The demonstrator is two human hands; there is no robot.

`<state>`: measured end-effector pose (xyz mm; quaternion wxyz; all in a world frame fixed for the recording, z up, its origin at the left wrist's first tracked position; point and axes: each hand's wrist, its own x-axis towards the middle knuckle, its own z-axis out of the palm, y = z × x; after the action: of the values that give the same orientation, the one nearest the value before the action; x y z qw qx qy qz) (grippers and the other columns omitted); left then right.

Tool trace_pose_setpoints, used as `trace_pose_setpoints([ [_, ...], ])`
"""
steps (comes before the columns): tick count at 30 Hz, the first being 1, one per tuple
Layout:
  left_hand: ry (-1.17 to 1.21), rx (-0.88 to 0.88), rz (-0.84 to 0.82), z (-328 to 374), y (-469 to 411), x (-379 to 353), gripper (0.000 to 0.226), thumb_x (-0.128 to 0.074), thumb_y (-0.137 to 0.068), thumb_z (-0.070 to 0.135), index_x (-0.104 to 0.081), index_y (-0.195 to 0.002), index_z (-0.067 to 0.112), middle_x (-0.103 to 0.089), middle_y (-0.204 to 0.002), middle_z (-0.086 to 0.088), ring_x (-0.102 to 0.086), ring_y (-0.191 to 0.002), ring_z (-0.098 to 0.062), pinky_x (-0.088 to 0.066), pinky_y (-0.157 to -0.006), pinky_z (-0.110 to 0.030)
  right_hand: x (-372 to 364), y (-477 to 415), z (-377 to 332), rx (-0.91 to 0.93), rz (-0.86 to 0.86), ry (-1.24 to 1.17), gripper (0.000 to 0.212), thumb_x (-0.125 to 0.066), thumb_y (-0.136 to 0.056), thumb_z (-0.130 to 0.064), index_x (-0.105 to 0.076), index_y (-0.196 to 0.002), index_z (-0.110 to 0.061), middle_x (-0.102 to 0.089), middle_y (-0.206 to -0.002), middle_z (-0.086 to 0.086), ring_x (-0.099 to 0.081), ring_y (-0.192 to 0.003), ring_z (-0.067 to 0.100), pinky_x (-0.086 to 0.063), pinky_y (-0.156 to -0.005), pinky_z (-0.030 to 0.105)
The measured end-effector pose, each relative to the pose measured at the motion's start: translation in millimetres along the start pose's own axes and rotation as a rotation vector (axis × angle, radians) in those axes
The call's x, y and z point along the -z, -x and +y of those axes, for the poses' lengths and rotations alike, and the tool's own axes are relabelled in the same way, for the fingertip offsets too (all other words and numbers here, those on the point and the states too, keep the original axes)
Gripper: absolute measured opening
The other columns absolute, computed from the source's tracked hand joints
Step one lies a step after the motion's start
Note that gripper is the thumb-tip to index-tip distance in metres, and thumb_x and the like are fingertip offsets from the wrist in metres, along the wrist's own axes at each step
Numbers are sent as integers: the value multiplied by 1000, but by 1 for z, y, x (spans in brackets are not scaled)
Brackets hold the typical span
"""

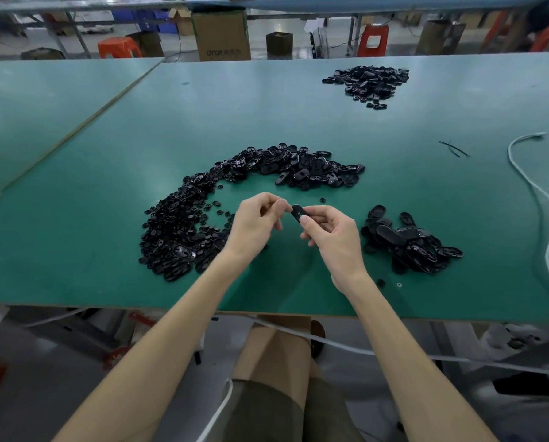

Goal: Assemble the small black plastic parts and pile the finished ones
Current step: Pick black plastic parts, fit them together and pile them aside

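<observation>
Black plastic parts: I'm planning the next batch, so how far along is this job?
Looks done: a small pile of black oval plastic pieces at right. In hand: one black oval plastic part. Left: the large heap of loose black plastic parts ahead.

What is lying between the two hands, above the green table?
In the head view, one black oval part lies between them. The right hand pinches one end, and the curled fingertips of the left hand meet the other end.
</observation>
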<state>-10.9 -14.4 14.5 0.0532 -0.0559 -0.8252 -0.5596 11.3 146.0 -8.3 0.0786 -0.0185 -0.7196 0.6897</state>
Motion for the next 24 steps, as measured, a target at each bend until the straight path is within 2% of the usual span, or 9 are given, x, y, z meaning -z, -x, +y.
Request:
trace_pose_setpoints([
  [4, 219, 50, 101, -6, 5, -24, 16, -63, -102, 17, -72, -98, 5, -64, -65, 3, -57, -56, -6, -46, -55, -20, 1, 0, 0, 4, 36, -16, 11, -71, -96, -8, -72, -107, -12, -75, -92, 3, -68, -68, 7, -54, -63, 24],
  [8, 233, -3, 168, -8, 10, -34, 10, -66, -100, 15, -73, -101, 8, -71, -76, 0, -68, -67, -9, -53, -62, -23, 2, -1, 2, 4, 60, -39, 11, -70, -97, -9, -71, -106, -15, -75, -90, 0, -69, -70, 6, -55, -65, 23],
  [13, 244, -47, 169, -11, 14, -33, 1, -72, -95, 12, -72, -96, 13, -75, -82, 4, -72, -74, -13, -54, -65, -23, 2, -2, 3, 3, 61, -39, 13, -69, -97, -8, -71, -106, -16, -75, -90, -1, -70, -71, 8, -54, -65, 24],
  [19, 390, 9, 184, -14, 15, -28, 15, -83, -85, 9, -72, -92, 16, -75, -87, -1, -68, -80, -16, -54, -72, -24, 1, -2, 3, 5, 51, -37, 13, -69, -96, -7, -71, -107, -15, -75, -91, -3, -70, -72, 9, -54, -65, 24],
  [24, 404, -29, 138, -13, 16, -28, 13, -78, -88, 4, -77, -93, 16, -78, -90, -3, -73, -82, -17, -57, -79, -26, 2, -1, 1, 1, 53, -68, 10, -69, -96, -5, -69, -104, -11, -75, -89, 1, -71, -72, 11, -54, -63, 24],
])
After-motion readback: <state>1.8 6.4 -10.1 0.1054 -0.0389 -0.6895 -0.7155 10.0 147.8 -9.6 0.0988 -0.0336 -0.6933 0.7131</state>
